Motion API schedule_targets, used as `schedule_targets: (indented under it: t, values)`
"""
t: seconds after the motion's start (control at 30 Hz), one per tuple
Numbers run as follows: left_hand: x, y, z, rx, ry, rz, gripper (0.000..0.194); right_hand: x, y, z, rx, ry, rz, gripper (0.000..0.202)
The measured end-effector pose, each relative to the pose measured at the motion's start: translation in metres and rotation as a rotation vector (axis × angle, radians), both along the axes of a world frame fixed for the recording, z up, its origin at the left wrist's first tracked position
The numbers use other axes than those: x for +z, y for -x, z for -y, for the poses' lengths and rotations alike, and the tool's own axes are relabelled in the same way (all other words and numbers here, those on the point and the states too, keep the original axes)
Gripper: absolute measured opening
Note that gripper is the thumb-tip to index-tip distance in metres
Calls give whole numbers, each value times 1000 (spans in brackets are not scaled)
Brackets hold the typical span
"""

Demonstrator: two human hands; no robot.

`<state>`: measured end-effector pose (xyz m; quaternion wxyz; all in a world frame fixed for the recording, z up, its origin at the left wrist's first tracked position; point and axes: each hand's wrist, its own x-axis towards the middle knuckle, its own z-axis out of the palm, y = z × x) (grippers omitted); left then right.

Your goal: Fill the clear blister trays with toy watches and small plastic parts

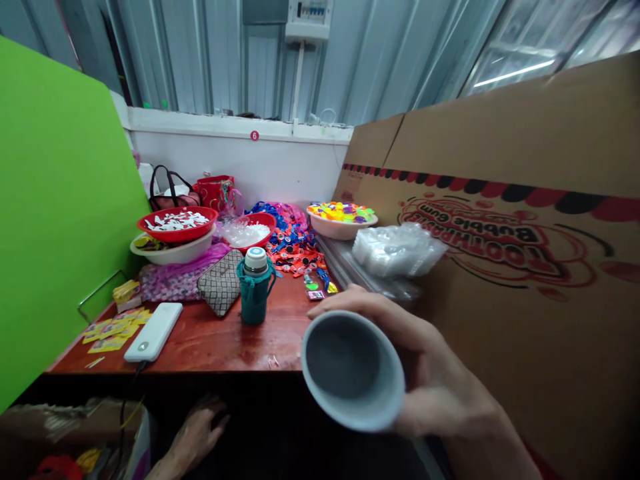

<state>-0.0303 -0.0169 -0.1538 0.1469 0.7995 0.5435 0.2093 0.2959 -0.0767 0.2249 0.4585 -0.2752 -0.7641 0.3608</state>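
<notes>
Bench stock, seen from my seat: cardboard box (525, 220) at right, red table (220, 340) ahead.
My right hand (440, 380) is wrapped around a grey cup (353, 370), mouth toward me, above the table's near edge; the teal flask (255, 287) stands just beyond. My left hand (200, 430) lies loosely spread, empty, below the table.

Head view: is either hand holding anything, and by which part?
The right hand holds a grey cup by its outer wall, fingers curled over the rim. The left hand rests low under the table edge, holding nothing visible.
</notes>
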Motion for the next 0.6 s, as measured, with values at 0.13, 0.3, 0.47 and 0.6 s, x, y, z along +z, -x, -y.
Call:
schedule_targets:
  t: [0.13,0.3,0.47,0.6]
  values:
    - [-10,5,-4,-60,56,-13,28,-13,0,-14,-1,78,-92,68]
    - [-8,6,-6,-102,91,-7,32,-24,-4,-24,15,151,-160,64]
    - [-18,9,-7,-89,92,-12,32,-22,-4,-17,-7,155,-162,68]
    - [-16,7,-7,-82,86,-37,29,-15,0,-5,-1,148,-144,69]
